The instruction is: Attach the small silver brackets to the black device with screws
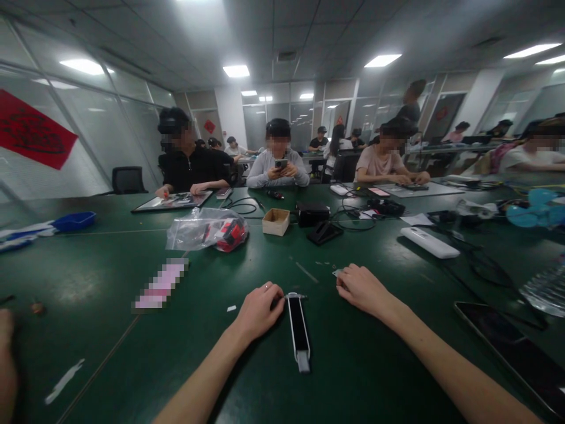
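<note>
A long narrow device with a black face and a light frame lies on the green table, its grey end toward me. My left hand is at its far left corner, fingers curled around a small part there that I cannot make out. To the right and a little farther off, my right hand rests on the table with its fingers closed on a small light piece, whose tip shows beyond the fingertips.
Ahead are a plastic bag, an open small box, a black box and cables. A white case and a large phone lie right. Several people sit opposite; part of another person's arm shows left.
</note>
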Tool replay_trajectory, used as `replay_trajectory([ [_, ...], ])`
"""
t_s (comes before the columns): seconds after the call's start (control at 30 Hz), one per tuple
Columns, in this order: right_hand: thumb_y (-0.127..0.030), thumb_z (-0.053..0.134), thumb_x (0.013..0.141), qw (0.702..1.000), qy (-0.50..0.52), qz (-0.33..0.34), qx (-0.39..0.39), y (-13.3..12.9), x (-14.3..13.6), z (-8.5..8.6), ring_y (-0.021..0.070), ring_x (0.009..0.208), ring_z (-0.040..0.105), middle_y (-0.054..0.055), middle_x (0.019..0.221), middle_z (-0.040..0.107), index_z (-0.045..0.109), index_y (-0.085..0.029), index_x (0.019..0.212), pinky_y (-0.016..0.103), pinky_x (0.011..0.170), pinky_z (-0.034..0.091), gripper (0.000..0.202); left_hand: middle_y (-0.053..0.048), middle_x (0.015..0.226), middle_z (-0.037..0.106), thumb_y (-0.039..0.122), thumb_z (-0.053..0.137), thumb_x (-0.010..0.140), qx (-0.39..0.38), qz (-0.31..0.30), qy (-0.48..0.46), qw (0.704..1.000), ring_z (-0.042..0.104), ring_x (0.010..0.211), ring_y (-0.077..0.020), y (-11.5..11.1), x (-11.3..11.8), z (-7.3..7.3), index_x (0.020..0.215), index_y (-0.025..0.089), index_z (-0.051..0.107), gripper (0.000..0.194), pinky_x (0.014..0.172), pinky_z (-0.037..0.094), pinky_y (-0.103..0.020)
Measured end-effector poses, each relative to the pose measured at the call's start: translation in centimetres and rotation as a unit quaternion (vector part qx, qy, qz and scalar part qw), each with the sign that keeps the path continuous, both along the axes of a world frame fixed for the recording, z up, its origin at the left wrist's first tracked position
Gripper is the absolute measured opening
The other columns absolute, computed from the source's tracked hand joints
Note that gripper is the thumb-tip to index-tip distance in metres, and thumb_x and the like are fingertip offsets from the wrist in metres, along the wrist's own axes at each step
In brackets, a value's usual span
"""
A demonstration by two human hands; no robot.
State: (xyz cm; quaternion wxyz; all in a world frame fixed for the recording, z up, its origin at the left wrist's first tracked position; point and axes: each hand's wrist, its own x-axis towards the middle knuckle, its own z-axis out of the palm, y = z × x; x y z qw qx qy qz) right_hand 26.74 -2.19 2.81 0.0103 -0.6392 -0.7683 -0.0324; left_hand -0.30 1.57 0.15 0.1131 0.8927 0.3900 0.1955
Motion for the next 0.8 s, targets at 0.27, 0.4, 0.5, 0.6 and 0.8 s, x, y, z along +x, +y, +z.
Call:
replay_trajectory([
  [0.27,-0.02,0.043,0.086,0.997,-0.07,-0.002,0.042,0.2,-0.9,-0.8,0.0252,0.089,0.056,0.015,0.091,0.065,0.066,-0.009,0.088,0.034,0.073,0.04,0.026,-0.002,0.084,0.058,0.024,0.045,0.087,0.004,-0.001,0.005,1.0,0.055,0.072,-0.0147,-0.1,0.0,-0.1,0.088,0.02,0.056,0.013,0.067,0.041,-0.025],
  [0.4,-0.021,0.043,0.086,0.997,-0.061,-0.008,0.056,0.4,-0.9,-1.3,0.0245,0.087,0.056,0.014,0.089,0.065,0.066,-0.009,0.085,0.034,0.073,0.04,0.026,-0.002,0.084,0.058,0.024,0.045,0.087,0.003,0.0,0.008,1.0,0.055,0.072,-0.0146,-0.2,0.0,0.1,0.088,0.019,0.056,0.012,0.067,0.042,-0.025],
  [0.5,-0.023,0.043,0.085,0.997,-0.047,-0.01,0.057,0.5,-0.7,-1.6,0.024,0.086,0.056,0.014,0.089,0.065,0.065,-0.009,0.085,0.034,0.074,0.04,0.026,-0.002,0.084,0.058,0.024,0.045,0.087,0.002,0.001,0.006,1.0,0.055,0.072,-0.0147,-0.2,0.0,0.1,0.088,0.019,0.056,0.012,0.067,0.042,-0.025],
  [0.6,-0.023,0.042,0.086,0.998,-0.034,-0.01,0.052,0.6,-0.6,-1.7,0.0238,0.085,0.056,0.014,0.088,0.064,0.065,-0.009,0.085,0.034,0.073,0.041,0.027,-0.002,0.084,0.059,0.024,0.045,0.087,0.001,0.003,0.006,1.0,0.055,0.073,-0.0149,-0.2,0.0,0.1,0.088,0.02,0.056,0.012,0.068,0.042,-0.026],
  [0.8,-0.021,0.04,0.087,0.999,-0.022,-0.004,0.042,0.7,-0.3,-1.6,0.023,0.084,0.055,0.014,0.088,0.064,0.065,-0.009,0.086,0.033,0.073,0.041,0.027,-0.002,0.085,0.059,0.024,0.044,0.088,-0.001,0.002,0.004,1.0,0.055,0.074,-0.015,-0.2,-0.1,0.1,0.089,0.02,0.056,0.013,0.069,0.042,-0.026],
])
